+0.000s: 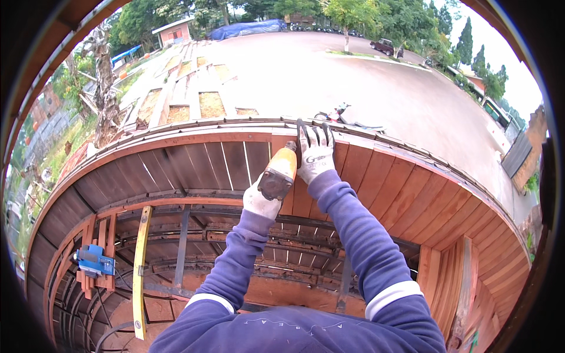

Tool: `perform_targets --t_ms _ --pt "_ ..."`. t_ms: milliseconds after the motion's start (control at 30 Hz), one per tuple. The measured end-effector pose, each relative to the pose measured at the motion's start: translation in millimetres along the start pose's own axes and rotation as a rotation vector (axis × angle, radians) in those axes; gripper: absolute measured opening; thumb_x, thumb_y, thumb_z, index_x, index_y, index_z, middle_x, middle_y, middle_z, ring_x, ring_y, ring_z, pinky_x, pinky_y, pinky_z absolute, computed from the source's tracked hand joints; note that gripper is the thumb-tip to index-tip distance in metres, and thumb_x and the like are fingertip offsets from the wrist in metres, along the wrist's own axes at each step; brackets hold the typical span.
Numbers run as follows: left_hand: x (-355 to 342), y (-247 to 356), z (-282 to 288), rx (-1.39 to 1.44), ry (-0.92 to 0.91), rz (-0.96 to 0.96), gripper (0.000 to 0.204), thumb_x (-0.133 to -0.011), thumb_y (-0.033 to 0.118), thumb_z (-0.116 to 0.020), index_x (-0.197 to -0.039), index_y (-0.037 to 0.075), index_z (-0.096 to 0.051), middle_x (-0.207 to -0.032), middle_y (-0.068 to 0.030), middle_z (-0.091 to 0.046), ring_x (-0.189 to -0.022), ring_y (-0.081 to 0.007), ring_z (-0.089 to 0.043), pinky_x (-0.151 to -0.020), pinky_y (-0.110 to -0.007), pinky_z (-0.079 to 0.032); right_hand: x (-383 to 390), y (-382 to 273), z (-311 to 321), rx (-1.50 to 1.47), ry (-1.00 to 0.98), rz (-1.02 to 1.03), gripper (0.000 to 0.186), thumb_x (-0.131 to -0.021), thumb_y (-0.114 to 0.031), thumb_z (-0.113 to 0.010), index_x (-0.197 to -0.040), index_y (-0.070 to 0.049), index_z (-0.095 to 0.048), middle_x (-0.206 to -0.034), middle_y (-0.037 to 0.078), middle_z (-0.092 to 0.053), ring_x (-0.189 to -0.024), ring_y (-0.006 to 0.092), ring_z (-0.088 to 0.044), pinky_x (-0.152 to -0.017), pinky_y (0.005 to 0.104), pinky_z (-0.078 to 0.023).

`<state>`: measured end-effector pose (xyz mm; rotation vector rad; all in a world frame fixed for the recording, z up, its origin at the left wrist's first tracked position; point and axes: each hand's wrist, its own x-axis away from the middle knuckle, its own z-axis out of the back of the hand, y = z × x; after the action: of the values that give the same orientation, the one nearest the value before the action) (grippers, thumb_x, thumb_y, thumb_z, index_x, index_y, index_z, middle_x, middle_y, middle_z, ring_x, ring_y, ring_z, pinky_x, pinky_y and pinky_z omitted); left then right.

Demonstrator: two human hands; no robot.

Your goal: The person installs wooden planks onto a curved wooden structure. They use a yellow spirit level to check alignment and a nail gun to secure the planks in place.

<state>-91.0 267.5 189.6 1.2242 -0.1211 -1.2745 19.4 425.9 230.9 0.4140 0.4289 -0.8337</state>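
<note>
My left hand, in a white glove, is wrapped round an orange and black drill-like power tool. The tool's narrow nose points away from me, toward the upper edge of the wooden wall. Just right of the nose, my gloved right hand lies with fingers stretched over the top of the reddish-brown boards. The tool's tip and whatever it touches are hard to make out. Left of the tool, darker boards stand with thin gaps of light between them.
A yellow spirit level leans against the curved frame at left. Beyond it, a blue electric planer rests on wooden slats. Dark metal bars cross below my arms. Outside are a tree trunk, a motorbike and pavement.
</note>
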Motion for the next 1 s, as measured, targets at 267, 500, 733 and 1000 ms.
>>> perform_targets --t_ms 267,500,733,1000 --pt "1 -3 -9 0.053 0.094 -0.025 0.031 -0.082 0.006 -0.070 -0.113 0.004 -0.066 -0.098 -0.0124 -0.073 -0.091 -0.0248 -0.072 -0.080 -0.032 -0.055 3 0 5 0.017 0.043 0.007 0.105 -0.080 -0.059 -0.068 -0.157 -0.007 -0.019 -0.156 0.013 -0.034 -0.147 0.0331 -0.025 -0.123 0.0558 -0.002" --pt "0 -10 -8 -0.022 0.025 0.058 0.037 -0.083 0.010 -0.069 -0.119 0.005 -0.063 -0.103 -0.0156 -0.072 -0.096 -0.0305 -0.070 -0.085 -0.035 -0.055 2 -3 5 0.018 0.061 -0.010 0.102 -0.083 -0.058 -0.063 -0.158 -0.008 -0.015 -0.155 0.012 -0.036 -0.147 0.0336 -0.026 -0.123 0.0556 -0.003" --pt "10 -7 -2 0.174 0.091 0.182 0.027 -0.082 0.008 -0.068 -0.109 0.004 -0.067 -0.096 -0.0138 -0.073 -0.090 -0.0290 -0.071 -0.081 -0.034 -0.056 5 -4 24 0.062 -0.063 0.005 0.117 -0.075 -0.063 -0.070 -0.158 -0.005 -0.012 -0.155 0.011 -0.033 -0.147 0.0292 -0.023 -0.122 0.0544 -0.003" --pt "6 -9 15 -0.033 0.149 0.103 0.021 -0.083 0.008 -0.065 -0.103 0.003 -0.068 -0.094 -0.0131 -0.073 -0.088 -0.0289 -0.072 -0.078 -0.036 -0.056 5 -2 28 0.076 -0.081 -0.002 0.125 -0.072 -0.067 -0.072 -0.159 -0.006 -0.006 -0.155 0.011 -0.031 -0.147 0.0294 -0.020 -0.123 0.0538 -0.002"
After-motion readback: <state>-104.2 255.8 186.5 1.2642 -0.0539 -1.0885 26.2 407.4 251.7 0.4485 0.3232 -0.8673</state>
